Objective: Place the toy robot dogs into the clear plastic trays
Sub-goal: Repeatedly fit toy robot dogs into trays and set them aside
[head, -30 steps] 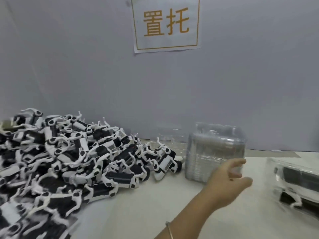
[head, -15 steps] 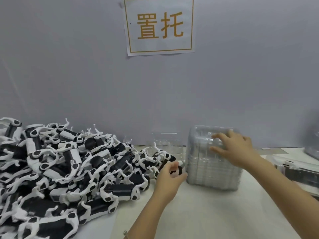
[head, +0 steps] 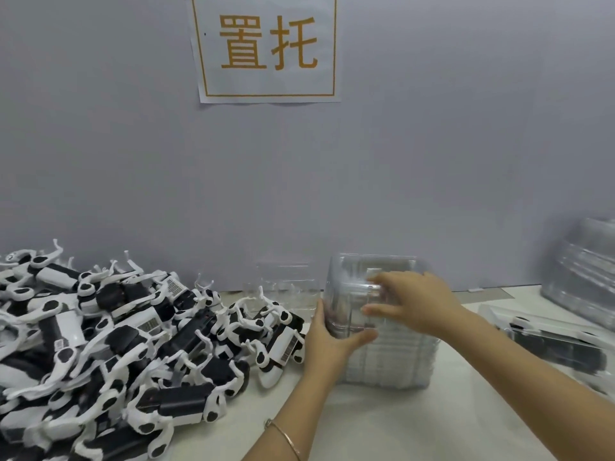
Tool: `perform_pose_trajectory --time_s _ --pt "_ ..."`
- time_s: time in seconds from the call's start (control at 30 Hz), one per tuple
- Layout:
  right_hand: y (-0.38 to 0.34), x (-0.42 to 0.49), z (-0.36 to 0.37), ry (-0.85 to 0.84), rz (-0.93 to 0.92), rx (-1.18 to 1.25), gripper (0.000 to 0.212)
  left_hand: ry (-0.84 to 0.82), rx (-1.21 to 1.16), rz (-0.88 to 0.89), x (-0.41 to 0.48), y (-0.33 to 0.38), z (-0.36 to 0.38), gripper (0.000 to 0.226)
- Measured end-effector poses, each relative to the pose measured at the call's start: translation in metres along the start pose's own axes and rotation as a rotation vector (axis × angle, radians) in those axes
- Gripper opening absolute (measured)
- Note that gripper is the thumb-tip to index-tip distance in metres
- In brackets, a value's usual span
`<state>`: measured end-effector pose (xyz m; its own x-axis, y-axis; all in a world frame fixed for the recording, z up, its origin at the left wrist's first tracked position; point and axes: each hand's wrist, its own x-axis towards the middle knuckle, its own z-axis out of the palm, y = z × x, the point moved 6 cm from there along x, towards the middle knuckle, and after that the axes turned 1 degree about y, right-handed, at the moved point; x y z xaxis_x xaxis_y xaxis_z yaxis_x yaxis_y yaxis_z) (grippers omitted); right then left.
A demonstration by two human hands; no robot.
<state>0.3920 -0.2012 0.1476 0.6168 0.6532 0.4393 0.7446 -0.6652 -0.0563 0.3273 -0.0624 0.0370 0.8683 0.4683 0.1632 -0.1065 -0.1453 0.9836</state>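
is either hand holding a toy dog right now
No, left hand and right hand both hold the stack of clear trays, not the toy dogs.

The scene is lit softly and evenly, seemingly from above, and the wall [head: 432,161] is rendered a flat grey. Only faint, soft-edged shadows are cast on the desk [head: 382,427] beneath the trays [head: 389,361] and the forearms. The sign [head: 268,48] is seen sharp. The right hand [head: 416,304] is smeared by motion blur, as is the topmost tray. Pale glare is carried by the clear plastic. Toward the frame edges the dogs [head: 133,344] and a wrapped pack [head: 582,277] are stretched and softened.
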Motion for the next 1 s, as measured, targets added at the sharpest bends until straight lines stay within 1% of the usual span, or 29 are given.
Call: perform_pose_trajectory --time_s 0.03,0.1,0.27,0.33,0.43,0.47,0.53,0.57,0.6,0.67,0.7,0.73,0.8,0.83,0.87,0.9,0.93,1.0 --pt "0.000 0.001 -0.001 0.055 -0.018 -0.015 0.057 0.021 -0.038 0.001 0.000 -0.003 0.002 0.125" --pt "0.001 0.002 -0.003 0.171 -0.030 0.004 0.051 0.050 -0.081 0.018 0.000 -0.010 0.003 0.124" --pt "0.002 -0.001 -0.012 0.304 -0.048 0.138 0.046 0.075 -0.084 0.036 0.000 -0.013 0.005 0.125" --pt "0.005 0.002 -0.016 0.319 -0.010 0.178 0.050 0.083 -0.074 0.037 -0.001 -0.012 0.006 0.124" --pt "0.016 0.014 -0.032 0.321 0.117 0.220 0.043 0.066 -0.065 0.009 0.001 -0.014 0.006 0.123" --pt "0.020 0.018 -0.045 0.353 0.147 0.268 0.044 0.060 -0.057 0.000 0.000 -0.014 0.006 0.124" --pt "0.025 0.020 -0.083 0.490 0.169 0.450 0.046 0.050 -0.022 -0.012 -0.001 -0.010 0.005 0.126" --pt "0.024 0.018 -0.103 0.572 0.149 0.555 0.044 0.038 0.000 -0.018 -0.002 -0.007 0.004 0.126" --pt "0.020 0.012 -0.120 0.644 0.110 0.607 0.041 0.016 0.019 -0.028 -0.003 -0.003 0.002 0.125" --pt "-0.001 -0.012 -0.138 0.726 -0.020 0.537 0.037 -0.024 0.056 -0.046 -0.006 0.002 -0.008 0.114" --pt "-0.014 -0.028 -0.137 0.739 -0.104 0.470 0.036 -0.010 0.104 -0.033 -0.008 0.004 -0.020 0.101" --pt "-0.026 -0.046 -0.129 0.733 -0.182 0.401 0.036 0.047 0.187 0.008 -0.011 0.008 -0.037 0.085" --pt "-0.048 -0.084 -0.099 0.713 -0.306 0.271 0.037 0.227 0.410 0.145 -0.021 0.019 -0.079 0.056" --pt "-0.056 -0.101 -0.079 0.692 -0.347 0.222 0.037 0.292 0.515 0.200 -0.026 0.022 -0.099 0.049" --pt "-0.064 -0.115 -0.059 0.660 -0.382 0.186 0.037 0.317 0.619 0.219 -0.029 0.024 -0.115 0.047" --pt "-0.073 -0.127 -0.040 0.627 -0.415 0.155 0.036 0.305 0.729 0.198 -0.031 0.022 -0.129 0.049" --pt "-0.082 -0.137 -0.021 0.599 -0.452 0.131 0.035 0.259 0.857 0.145 -0.033 0.018 -0.140 0.055" --pt "-0.101 -0.150 0.011 0.532 -0.530 0.108 0.034 0.097 1.156 0.060 -0.035 0.007 -0.151 0.072"
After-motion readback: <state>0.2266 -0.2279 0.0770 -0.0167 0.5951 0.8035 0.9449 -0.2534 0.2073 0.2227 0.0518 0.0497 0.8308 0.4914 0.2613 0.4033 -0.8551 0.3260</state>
